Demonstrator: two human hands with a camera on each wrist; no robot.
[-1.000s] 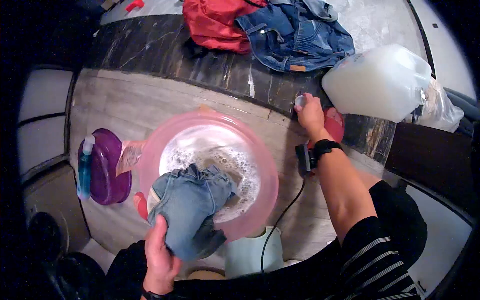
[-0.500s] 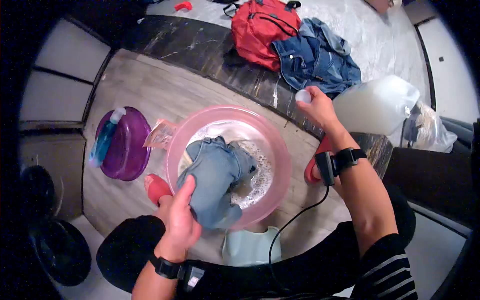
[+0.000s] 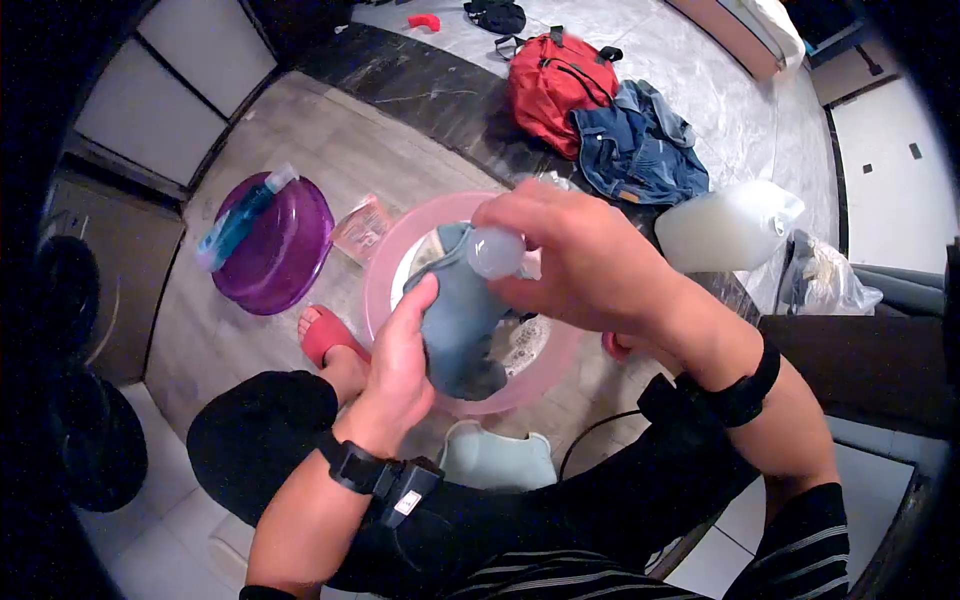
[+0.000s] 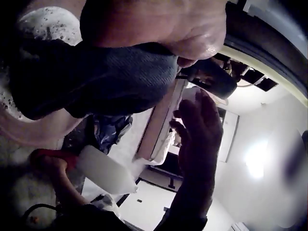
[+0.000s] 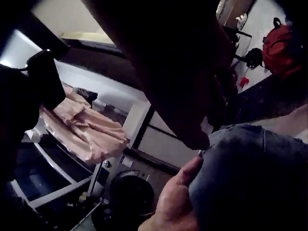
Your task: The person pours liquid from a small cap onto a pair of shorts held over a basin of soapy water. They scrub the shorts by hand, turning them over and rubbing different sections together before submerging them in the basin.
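1. Stool: pale, low, under the person. Prob. there to sit close over the tub.
2. L hand: fingers + thumb curled round denim, gripping from the side. Denim is up over the tub, lower end down inside. Seems held there so drips fall back in.
3. Denim: faded blue, bunched in a thick wad, darker + wet-looking at the bottom.
4. R hand: pinches a small clear cap w/ thumb + fingertips, just above the denim, mouth side not visible.
5. Tub: pink, see-through, on the floor by a red sandal. Suds inside.
6. Far: purple bowl w/ blue bottle to L, white jug to R. Jeans + red bag beyond.
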